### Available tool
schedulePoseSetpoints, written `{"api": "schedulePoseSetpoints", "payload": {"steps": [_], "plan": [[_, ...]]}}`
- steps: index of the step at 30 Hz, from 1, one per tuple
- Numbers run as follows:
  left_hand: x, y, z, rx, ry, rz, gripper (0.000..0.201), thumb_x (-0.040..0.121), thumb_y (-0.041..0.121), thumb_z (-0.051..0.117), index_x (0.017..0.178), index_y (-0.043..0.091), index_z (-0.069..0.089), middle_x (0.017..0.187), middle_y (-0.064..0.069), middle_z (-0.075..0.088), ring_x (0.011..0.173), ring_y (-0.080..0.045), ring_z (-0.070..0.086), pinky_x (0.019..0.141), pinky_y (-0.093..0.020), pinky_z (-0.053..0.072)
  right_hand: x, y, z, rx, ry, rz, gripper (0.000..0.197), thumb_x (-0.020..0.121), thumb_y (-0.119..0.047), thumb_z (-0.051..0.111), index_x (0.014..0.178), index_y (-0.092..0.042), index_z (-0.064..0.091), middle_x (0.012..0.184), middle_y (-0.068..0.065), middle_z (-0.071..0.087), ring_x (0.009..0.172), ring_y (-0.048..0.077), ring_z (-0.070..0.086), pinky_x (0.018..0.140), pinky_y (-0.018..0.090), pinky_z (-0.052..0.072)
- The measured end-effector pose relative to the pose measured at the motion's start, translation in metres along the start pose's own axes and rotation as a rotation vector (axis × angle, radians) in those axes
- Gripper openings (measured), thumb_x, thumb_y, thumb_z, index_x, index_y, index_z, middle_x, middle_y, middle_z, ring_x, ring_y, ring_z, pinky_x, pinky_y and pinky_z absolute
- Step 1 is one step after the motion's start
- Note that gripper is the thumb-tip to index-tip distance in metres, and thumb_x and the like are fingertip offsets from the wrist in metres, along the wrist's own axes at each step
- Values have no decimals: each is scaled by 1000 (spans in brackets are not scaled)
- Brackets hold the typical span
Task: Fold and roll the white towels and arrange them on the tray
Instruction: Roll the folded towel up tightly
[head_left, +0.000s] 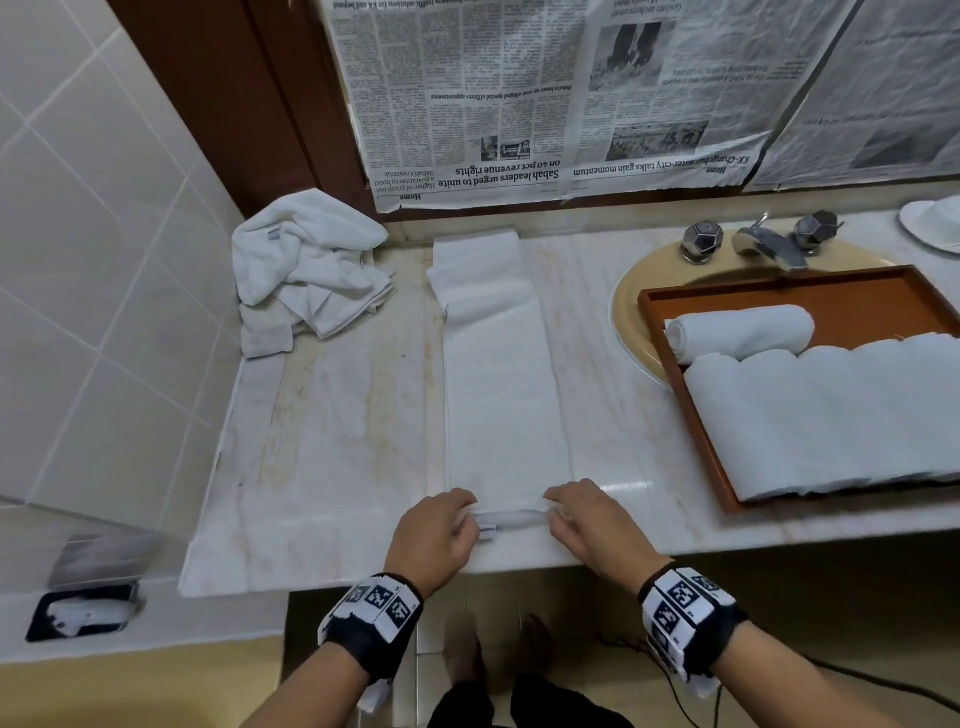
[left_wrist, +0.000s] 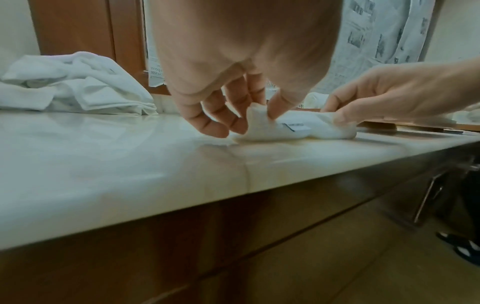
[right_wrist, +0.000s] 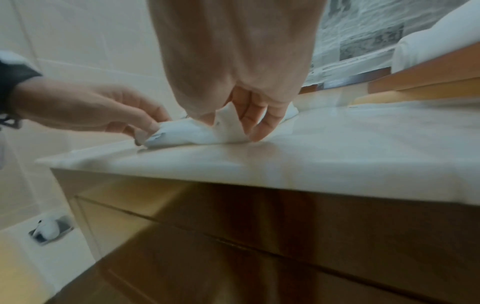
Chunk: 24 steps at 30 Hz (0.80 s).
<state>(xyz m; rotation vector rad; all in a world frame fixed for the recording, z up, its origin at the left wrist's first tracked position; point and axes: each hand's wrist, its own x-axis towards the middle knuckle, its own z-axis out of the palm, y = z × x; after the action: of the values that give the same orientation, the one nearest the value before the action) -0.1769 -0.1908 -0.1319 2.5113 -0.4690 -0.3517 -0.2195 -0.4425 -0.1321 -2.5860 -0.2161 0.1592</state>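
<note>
The folded towel (head_left: 498, 374) lies lengthwise on the counter (head_left: 332, 415), so both grips, the left hand (head_left: 434, 535) and right hand (head_left: 597, 525), pinch its near end, starting a tight roll, destined probably for the tray (head_left: 696, 426).

- Beyond both hands, the newspaper sheet (head_left: 467, 98) taped upside down on the wall bears the headlines "Sabah leaders urged to unite on 40 pct revenue rights" and "talks gain momentum", with "Home" section tags.
- The small label (left_wrist: 296, 126) on the towel between the hands is too blurred to read.
</note>
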Motion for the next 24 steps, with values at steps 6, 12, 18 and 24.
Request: {"api": "schedulePoseSetpoints", "payload": {"steps": [6, 12, 18, 24], "plan": [[8, 0, -4, -173, -17, -127, 11, 95, 40, 62, 99, 30, 61, 80, 11, 65, 77, 0, 60, 69, -22, 45, 5, 12, -9, 263, 1, 127, 17, 99, -27, 58, 113, -21, 64, 100, -7, 61, 87, 4, 58, 82, 22, 46], [10, 13, 7, -137, 62, -64, 8, 94, 26, 62, 99, 20, 58, 98, 5, 52, 83, -14, 54, 72, -28, 41, 7, 2, 6, -83, 60, 11, 28, 82, -6, 71, 100, -24, 59, 101, 0, 49, 60, 16, 46, 48, 31, 46], [0, 10, 21, 121, 67, 91, 36, 69, -2, 78, 85, 28, 66, 96, 11, 54, 81, -15, 47, 51, -22, 35, 0, 1, 3, -224, 114, -175, 23, 69, -1, 68, 87, -16, 68, 89, 1, 58, 72, 20, 55, 47, 30, 45], [-8, 8, 14, 101, 21, 158, 24, 85, 33, 52, 100, 24, 69, 101, 10, 59, 88, -14, 55, 61, -29, 52, -9, 1, -2, -366, 6, -209, 25, 76, -35, 57, 92, -17, 65, 96, 0, 59, 83, 21, 54, 66, 33, 45]]}}
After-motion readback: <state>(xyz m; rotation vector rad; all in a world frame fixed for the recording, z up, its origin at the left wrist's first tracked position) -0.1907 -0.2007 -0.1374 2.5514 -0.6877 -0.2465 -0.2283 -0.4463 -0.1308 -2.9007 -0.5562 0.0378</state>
